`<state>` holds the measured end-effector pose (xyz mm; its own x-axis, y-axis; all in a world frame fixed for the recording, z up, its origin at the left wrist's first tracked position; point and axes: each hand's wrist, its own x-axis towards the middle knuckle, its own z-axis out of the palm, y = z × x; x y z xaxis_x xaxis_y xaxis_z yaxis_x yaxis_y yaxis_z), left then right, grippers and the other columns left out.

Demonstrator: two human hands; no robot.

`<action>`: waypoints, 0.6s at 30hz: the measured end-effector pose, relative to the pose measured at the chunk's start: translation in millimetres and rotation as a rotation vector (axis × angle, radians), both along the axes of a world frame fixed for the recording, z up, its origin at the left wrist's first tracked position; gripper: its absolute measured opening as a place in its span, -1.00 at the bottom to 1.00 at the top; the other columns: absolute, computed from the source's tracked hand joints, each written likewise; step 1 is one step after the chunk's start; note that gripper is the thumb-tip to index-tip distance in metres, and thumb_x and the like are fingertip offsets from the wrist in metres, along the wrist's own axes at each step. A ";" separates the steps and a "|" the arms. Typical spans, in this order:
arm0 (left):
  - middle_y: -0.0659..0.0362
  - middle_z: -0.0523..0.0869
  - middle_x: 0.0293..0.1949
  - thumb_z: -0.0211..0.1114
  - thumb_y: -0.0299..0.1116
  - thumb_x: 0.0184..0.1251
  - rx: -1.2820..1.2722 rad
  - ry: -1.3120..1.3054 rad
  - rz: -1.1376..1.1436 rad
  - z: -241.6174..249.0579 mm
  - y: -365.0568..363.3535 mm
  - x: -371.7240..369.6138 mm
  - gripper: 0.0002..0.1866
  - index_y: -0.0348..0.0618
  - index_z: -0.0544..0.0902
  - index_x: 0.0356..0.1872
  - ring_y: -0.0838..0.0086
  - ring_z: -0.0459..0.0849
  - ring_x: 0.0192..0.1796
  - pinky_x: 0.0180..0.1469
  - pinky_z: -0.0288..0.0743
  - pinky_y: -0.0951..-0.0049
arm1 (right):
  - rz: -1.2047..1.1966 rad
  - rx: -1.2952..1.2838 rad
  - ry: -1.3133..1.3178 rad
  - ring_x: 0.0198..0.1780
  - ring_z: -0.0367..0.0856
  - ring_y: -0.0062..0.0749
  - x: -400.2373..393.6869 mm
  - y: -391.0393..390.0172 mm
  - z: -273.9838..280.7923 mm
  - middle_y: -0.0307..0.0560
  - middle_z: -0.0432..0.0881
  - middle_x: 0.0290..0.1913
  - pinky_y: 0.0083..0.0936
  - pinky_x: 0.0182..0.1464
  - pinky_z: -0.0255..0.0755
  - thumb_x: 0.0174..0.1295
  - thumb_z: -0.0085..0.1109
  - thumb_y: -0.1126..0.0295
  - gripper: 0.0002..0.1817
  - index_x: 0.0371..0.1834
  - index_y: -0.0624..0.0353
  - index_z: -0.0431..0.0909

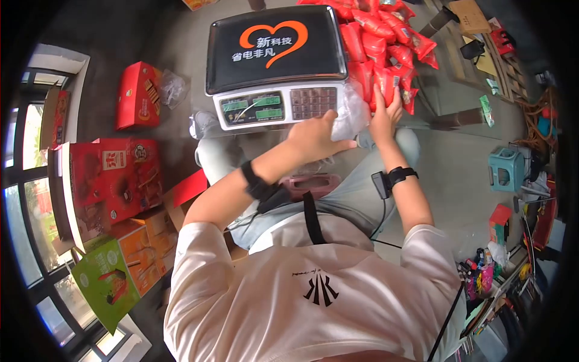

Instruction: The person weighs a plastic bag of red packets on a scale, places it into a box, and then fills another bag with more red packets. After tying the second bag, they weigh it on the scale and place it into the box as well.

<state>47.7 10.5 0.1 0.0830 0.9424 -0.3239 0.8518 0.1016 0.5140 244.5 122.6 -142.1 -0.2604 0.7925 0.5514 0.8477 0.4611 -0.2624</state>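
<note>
A digital scale [280,108] with a bare black weighing plate [301,72] stands in front of me, its green displays lit. My left hand [313,137] is at the scale's keypad [310,102]. One finger reaches onto the keys, the thumb sticks out sideways, and nothing is held. To the right of the scale lies a pile of red packets [374,48]. My right hand [386,117] is at the pile's near edge, thumb and fingers on either side of a red packet [383,81]. A clear plastic bag [351,111] sits between the scale and this hand.
Red cartons [114,175] and a green box [105,280] stand at the left by the windows. Another red box [137,96] lies beside crumpled clear plastic [173,89]. A blue stool [505,169] is on the floor at right. A pink object [310,186] sits between my legs.
</note>
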 end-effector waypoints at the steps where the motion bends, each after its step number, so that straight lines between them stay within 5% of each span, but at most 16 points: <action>1: -0.03 0.72 -0.27 0.30 0.05 0.16 0.008 -0.006 -0.007 -19.0 10.9 13.2 -0.41 -0.26 0.52 0.00 0.09 0.72 -0.16 -0.14 0.56 0.14 | 0.003 -0.018 0.013 0.38 0.07 0.20 0.9 0.6 -1.3 0.22 0.01 0.42 0.05 0.33 0.04 0.08 0.31 0.18 -0.31 0.36 -0.21 0.34; 3: 0.02 0.73 -0.30 0.20 -0.03 0.25 0.044 -0.086 -0.030 -68.0 24.9 31.8 -0.60 -0.14 0.57 -0.10 0.03 0.70 -0.19 -0.10 0.54 0.12 | 0.009 -0.063 0.021 0.40 0.05 0.19 2.9 0.6 -1.4 0.20 0.00 0.43 0.03 0.35 0.03 0.01 0.34 0.21 -0.25 0.37 -0.17 0.33; 7: -0.08 0.69 -0.33 0.19 -0.26 0.20 0.071 -0.238 -0.071 -65.5 15.1 49.9 -0.79 -0.18 0.59 -0.26 -0.02 0.67 -0.26 -0.20 0.50 0.07 | 0.013 -0.075 0.063 0.41 0.03 0.20 2.4 2.0 -1.9 0.21 -0.03 0.43 0.03 0.36 0.01 0.04 0.31 0.16 -0.24 0.39 -0.16 0.29; 11: -0.04 0.67 -0.43 0.21 -0.35 0.23 0.183 -0.445 -0.139 -14.6 -13.3 45.1 -0.85 -0.20 0.57 -0.27 0.06 0.68 -0.36 -0.25 0.51 0.16 | -0.003 -0.006 0.127 0.37 0.12 0.23 1.3 13.8 -14.9 0.20 0.05 0.41 0.04 0.32 0.10 -0.02 0.34 -0.06 -0.24 0.33 -0.24 0.37; 14: 0.03 0.68 -0.30 0.23 -0.43 0.22 -0.073 -0.712 -0.224 45.9 -28.5 24.7 -0.92 -0.18 0.55 -0.30 0.17 0.67 -0.25 -0.21 0.51 0.26 | -0.008 0.080 0.159 0.35 0.14 0.23 -5.4 11.6 -10.4 0.21 0.10 0.40 0.03 0.31 0.11 -0.03 0.36 -0.03 -0.26 0.30 -0.22 0.41; 18: 0.15 0.66 -0.13 0.20 -0.49 0.32 0.263 -0.982 -0.167 63.4 -49.2 -30.1 -0.94 -0.21 0.58 -0.24 0.43 0.62 -0.08 -0.08 0.48 0.39 | 0.061 -0.071 0.222 0.39 0.08 0.23 5.1 11.8 -5.0 0.25 0.05 0.42 0.05 0.35 0.02 0.00 0.37 0.02 -0.25 0.32 -0.13 0.38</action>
